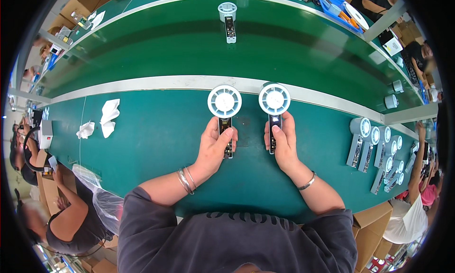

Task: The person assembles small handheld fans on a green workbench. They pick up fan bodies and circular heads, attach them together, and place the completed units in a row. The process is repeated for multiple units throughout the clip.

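Observation:
My left hand (208,149) is wrapped round the handle of a handheld fan (224,101), its thumb lying on the handle's front. A second handheld fan (274,99) is upright in my right hand (287,151), with that thumb pressed on the handle too. Both fans have a round pale grille with a white centre, and a narrow handle whose front shows bare dark circuit board. A small display glows on the right one. The two are held side by side, apart, over the green table (156,154). My fingers hide parts of both handles.
Several similar fans (355,150) lie in a group at the table's right. Another fan (230,29) rests on the green shelf ahead, behind a pale rail (166,84). Crumpled white tissues (109,117) lie at left. A blue tray (327,10) stands far right. Co-workers sit on both sides.

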### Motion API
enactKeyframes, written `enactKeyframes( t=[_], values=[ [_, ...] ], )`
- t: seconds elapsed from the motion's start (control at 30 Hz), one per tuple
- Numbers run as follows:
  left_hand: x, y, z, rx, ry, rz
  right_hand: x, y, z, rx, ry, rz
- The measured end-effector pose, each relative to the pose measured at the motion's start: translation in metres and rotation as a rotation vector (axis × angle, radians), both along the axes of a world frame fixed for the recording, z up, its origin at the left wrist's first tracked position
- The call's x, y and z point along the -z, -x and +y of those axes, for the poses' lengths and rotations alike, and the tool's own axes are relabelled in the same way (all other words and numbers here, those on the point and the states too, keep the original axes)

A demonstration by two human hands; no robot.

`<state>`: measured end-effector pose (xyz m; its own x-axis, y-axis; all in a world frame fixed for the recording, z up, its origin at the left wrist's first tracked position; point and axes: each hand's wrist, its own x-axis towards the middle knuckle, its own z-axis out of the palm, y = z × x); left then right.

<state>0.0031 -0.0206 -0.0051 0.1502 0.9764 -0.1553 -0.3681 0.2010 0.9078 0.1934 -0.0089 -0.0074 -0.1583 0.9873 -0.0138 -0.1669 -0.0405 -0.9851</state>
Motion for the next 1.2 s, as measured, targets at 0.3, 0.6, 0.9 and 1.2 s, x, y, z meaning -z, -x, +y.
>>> enactKeyframes(
  t=[0.3, 0.6, 0.9, 1.2],
  values=[
    [-0.0005, 0.0003, 0.0005, -0.008, 0.044, -0.035, 0.0013, 0.0001, -0.0017, 0.01, -0.022, -0.066],
    [0.0013, -0.0002, 0.0003, 0.0, -0.032, 0.001, 0.002, 0.0002, -0.0012, 0.022, -0.014, -0.029],
    [0.0014, 0.0012, -0.0002, -0.003, -0.021, -0.015, 0.0032, -0.0006, -0.0014, 0.009, -0.013, -0.025],
    [-0.0015, -0.0009, -0.0007, -0.015, 0.008, -0.028, 0.0012, 0.0009, -0.0017, 0.022, -0.014, -0.041]
  ],
)
